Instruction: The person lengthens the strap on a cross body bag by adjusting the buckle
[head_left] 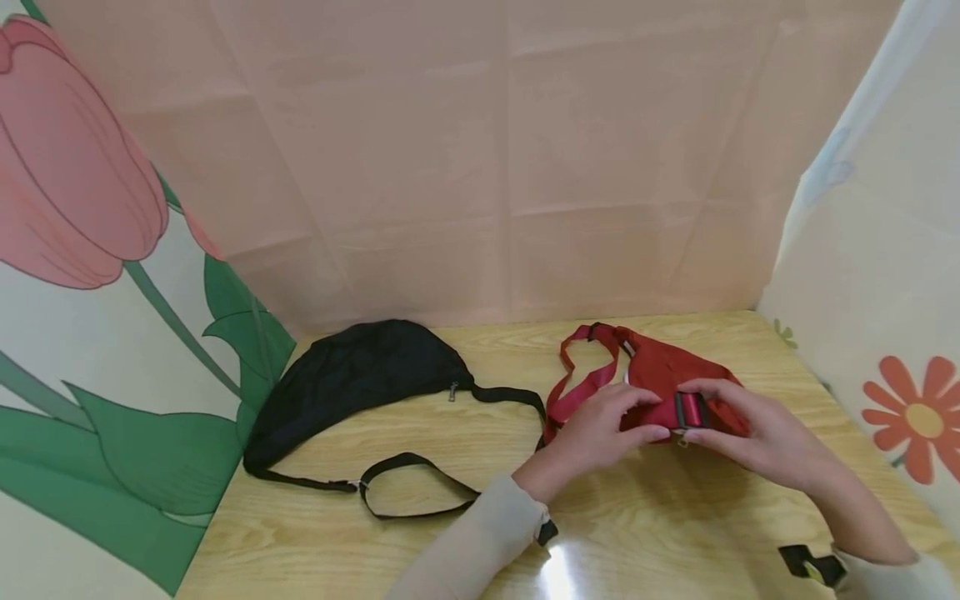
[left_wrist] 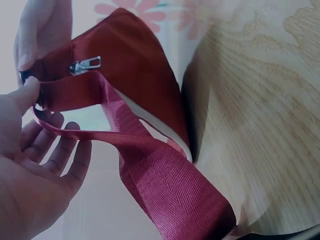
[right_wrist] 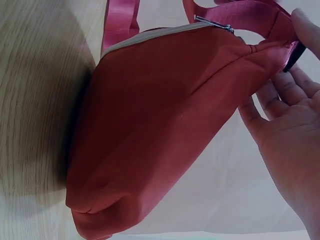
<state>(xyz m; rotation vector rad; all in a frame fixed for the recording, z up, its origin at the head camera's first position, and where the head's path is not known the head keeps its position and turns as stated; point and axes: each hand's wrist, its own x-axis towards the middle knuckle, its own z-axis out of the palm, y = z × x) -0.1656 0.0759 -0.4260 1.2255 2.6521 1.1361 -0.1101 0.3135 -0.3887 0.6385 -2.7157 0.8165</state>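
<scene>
A red waist bag (head_left: pixel 667 362) sits on the right side of the table, its near end raised between both hands. Its crimson strap (left_wrist: pixel 175 190) loops out to the left and runs through a black buckle (head_left: pixel 691 410). My left hand (head_left: pixel 596 425) pinches the strap just left of the buckle between thumb and fingers. My right hand (head_left: pixel 757 429) grips the buckle end, where the strap meets the bag, thumb below and index finger above. In the left wrist view a silver zipper pull (left_wrist: pixel 87 65) hangs close to the fingers.
A black waist bag (head_left: pixel 360 383) lies on the left of the wooden table (head_left: pixel 315 550). Its black strap (head_left: pixel 408 457) trails right, passing behind my left forearm. A pinkish sheet (head_left: pixel 450 167) backs the table, with flower-printed panels on both sides.
</scene>
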